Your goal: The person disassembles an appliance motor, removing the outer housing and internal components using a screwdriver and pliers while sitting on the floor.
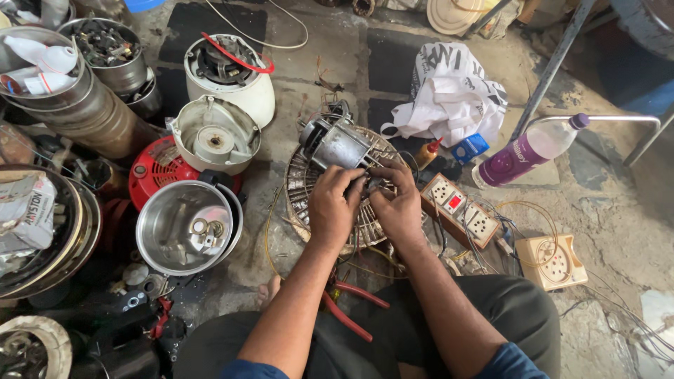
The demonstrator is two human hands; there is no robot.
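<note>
A grey metal electric motor (335,142) lies on a round wire fan guard (303,184) on the concrete floor. My left hand (332,205) and my right hand (397,205) meet at the motor's near end, fingers curled around its dark wiring and terminals. What sits between the fingertips is hidden. Red-handled pliers (351,303) lie on the floor by my knees, under my left forearm.
A steel bowl with washers (184,228), a red housing (156,168) and white appliance bodies (226,77) stand at left. A socket board (460,209), a beige socket box (554,261), a purple bottle (528,151) and a white bag (453,95) lie at right.
</note>
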